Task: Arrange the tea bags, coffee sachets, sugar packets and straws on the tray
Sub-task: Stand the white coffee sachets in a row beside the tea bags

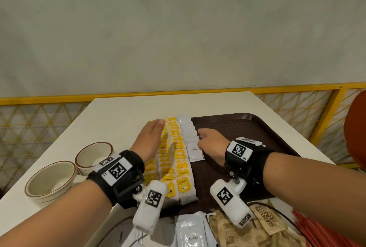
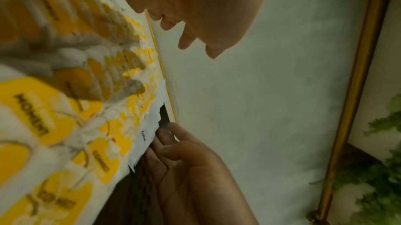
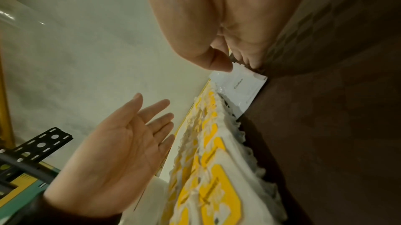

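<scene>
Coffee sachet (image 1: 195,152) lengthwise along tea-bag rows (image 1: 174,157), right hand (image 1: 211,144) pinching

one brown tray (image 1: 257,125), two bowls (image 1: 51,181), two hands (image 1: 152,137), three tea bag rows (image 1: 176,159)

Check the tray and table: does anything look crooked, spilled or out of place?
Nothing is spilled or damaged. The tea bags lie in neat rows on the tray, the coffee sachets in a slightly staggered row beside them.
</scene>
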Demonstrator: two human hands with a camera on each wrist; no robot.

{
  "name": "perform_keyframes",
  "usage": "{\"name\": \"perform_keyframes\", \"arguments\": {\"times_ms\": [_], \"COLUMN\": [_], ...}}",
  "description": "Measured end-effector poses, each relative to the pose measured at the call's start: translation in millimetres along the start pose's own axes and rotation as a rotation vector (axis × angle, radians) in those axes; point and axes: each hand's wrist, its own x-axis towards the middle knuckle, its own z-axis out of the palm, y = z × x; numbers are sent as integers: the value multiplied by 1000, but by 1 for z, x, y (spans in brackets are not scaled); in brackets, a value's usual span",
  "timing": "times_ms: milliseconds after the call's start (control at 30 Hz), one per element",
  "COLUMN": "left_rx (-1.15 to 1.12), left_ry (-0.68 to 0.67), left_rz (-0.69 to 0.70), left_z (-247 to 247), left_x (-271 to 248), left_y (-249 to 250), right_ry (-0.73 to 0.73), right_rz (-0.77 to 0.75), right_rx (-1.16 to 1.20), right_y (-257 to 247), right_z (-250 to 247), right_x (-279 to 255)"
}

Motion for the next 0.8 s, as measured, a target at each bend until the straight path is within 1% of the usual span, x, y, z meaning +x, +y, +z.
{"name": "perform_keyframes", "arguments": {"times_ms": [100,233,333,500,633,800], "left_rx": [-33,-31,-14,48,27,59], "left_ry": [-34,-31,-27,-60,-92,-115], "left_rz": [-60,-77,-88,-183,-233,-242], "left_z": [1,3,1,-1,-1,0], "left_x": [-4,-1,10,27,33,35], "left_y": [-2,-10,-21,-30,-34,-32], "right_ry": [8,11,18,16,21,60], "right_rz": [24,43,19,7,-9,-5], "right_rx": [11,1,-37,-2,-22,-40], "right_y": [-2,-2,-2,-2,0,5], "right_z": [-1,-1,-2,-2,3,1], "right_x": [-6,-1,9,27,38,49]}}
